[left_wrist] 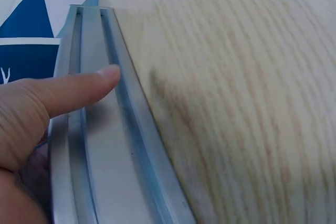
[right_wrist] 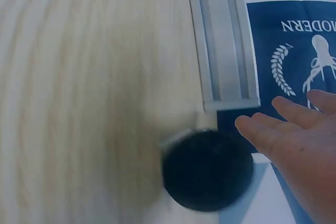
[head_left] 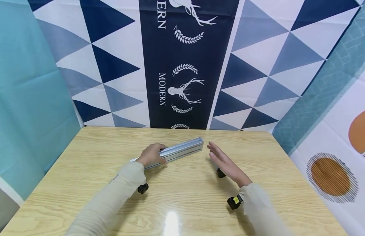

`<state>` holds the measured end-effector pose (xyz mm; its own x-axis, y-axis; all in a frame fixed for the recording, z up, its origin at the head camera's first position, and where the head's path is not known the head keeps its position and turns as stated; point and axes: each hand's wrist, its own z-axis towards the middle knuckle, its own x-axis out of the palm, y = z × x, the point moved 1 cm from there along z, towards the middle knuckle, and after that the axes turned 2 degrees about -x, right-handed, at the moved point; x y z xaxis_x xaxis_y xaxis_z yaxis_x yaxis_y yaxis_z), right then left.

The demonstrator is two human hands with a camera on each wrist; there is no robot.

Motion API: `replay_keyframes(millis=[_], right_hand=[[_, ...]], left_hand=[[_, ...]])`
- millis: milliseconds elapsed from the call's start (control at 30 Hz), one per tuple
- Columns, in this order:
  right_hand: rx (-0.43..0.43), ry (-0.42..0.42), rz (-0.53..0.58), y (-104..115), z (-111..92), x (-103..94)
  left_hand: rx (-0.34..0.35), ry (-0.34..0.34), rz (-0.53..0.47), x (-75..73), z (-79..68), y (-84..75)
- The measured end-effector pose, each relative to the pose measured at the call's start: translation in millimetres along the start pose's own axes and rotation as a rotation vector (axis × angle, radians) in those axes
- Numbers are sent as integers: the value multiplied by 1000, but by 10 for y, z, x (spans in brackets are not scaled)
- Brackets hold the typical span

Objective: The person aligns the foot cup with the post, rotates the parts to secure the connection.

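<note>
On the wood table (head_left: 194, 196): left hand (head_left: 152, 155) on a slotted aluminum extrusion (head_left: 183, 149), right hand (head_left: 226, 164) empty-looking

Starting left with the stuff I can't see properly: the left sleeve (head_left: 111, 196) and left hand cover most of the extrusion's left end from the head view, just a sliver pokes out, and the left wrist view cuts the bar off at the bottom. It sits mid-table toward the back, right end angled farther away. Flat on the wood or slightly lifted? Can't tell. Further right there's a black-ended object (right_wrist: 207, 171) with a small silvery bit, super blurry in the right wrist view and half tucked behind the right hand in the head view. No clue what it is, or whether it's touching that hand.

Grip-wise, left hand's got the extrusion: thumb (left_wrist: 79, 90) laid across the slotted face, the other fingers around the opposite side, mostly hidden, so the spread is about the bar's width. Right hand has its fingers out pretty straight, tips just beside the bar's right end with a little gap showing. Doesn't look like it's holding anything, though the underside of the palm is out of sight.
</note>
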<state>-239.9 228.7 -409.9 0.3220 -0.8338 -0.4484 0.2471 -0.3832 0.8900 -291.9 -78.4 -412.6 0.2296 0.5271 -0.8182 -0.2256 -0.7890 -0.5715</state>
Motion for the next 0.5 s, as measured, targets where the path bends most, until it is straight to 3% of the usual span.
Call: replay_keyframes(millis=[200, 500], right_hand=[[31, 26, 121, -42, 32, 164], [79, 102, 354, -127, 95, 351]], left_hand=[[-20, -61, 26, 35, 9, 23], [-32, -102, -10, 41, -2, 40]])
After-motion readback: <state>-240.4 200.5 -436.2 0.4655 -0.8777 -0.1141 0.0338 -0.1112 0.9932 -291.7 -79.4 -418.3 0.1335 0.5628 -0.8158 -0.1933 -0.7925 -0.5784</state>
